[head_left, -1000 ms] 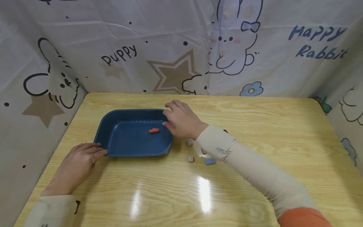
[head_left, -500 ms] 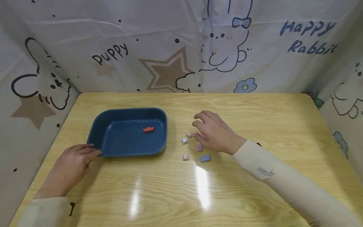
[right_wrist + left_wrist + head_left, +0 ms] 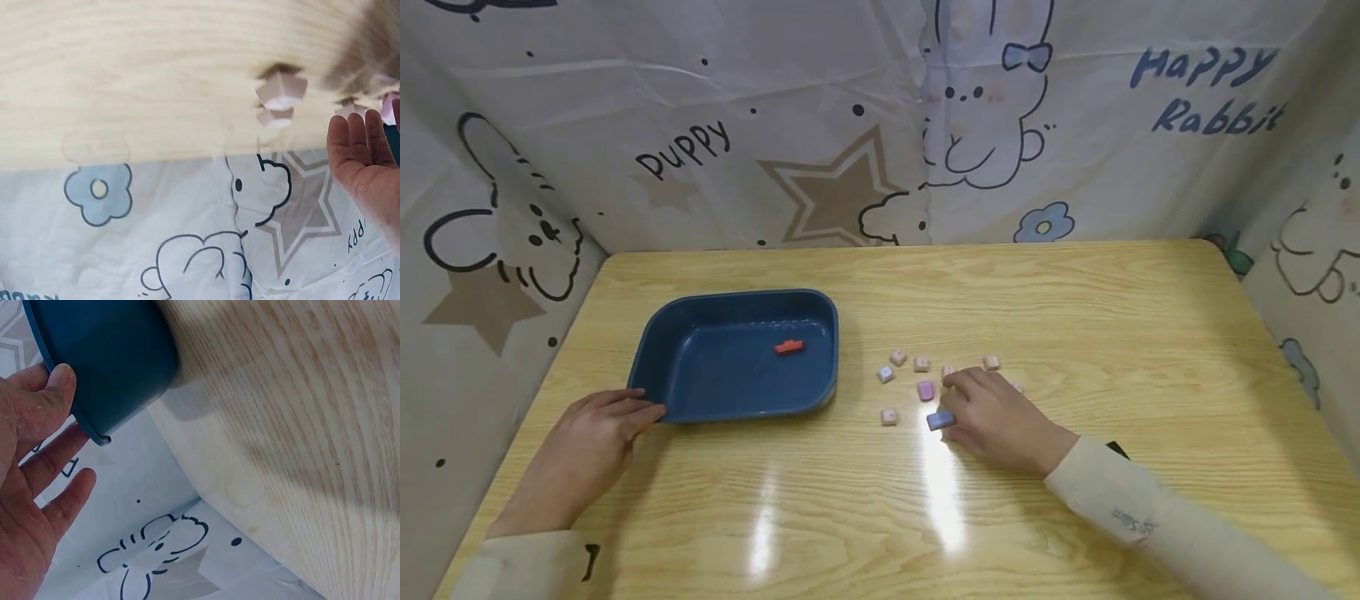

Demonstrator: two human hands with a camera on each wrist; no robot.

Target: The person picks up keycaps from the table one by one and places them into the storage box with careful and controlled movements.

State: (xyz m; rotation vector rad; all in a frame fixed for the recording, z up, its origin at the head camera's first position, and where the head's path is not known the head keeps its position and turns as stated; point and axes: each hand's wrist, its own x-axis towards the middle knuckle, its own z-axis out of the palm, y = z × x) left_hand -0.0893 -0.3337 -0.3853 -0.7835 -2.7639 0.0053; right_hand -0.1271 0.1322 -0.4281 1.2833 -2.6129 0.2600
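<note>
My left hand [image 3: 597,446] holds the near left corner of a dark blue plastic tub [image 3: 730,417]; in the left wrist view the thumb lies inside the tub wall [image 3: 125,369] and fingers lie outside. A small red piece [image 3: 789,347] lies in the tub. Thumb and index finger of my right hand [image 3: 1000,421] are at a blue oblong block [image 3: 940,420] and appear to pinch it. Close by on the table are a purple keycap-like block [image 3: 925,390], a white one [image 3: 886,374] and several pale pink ones [image 3: 889,417]. The right wrist view hides the pinch.
The wood-grain table [image 3: 820,517] meets a printed cloth [image 3: 775,100] at the back and sides. More pale pieces [image 3: 992,362] lie behind the right hand, partly covered by it. A black object [image 3: 1117,450] shows beside the right sleeve.
My right hand has moved from the tub's right rim rightward, then down to the blue block, uncovering several small blocks. The left hand stays on the tub; the red piece lies still.
</note>
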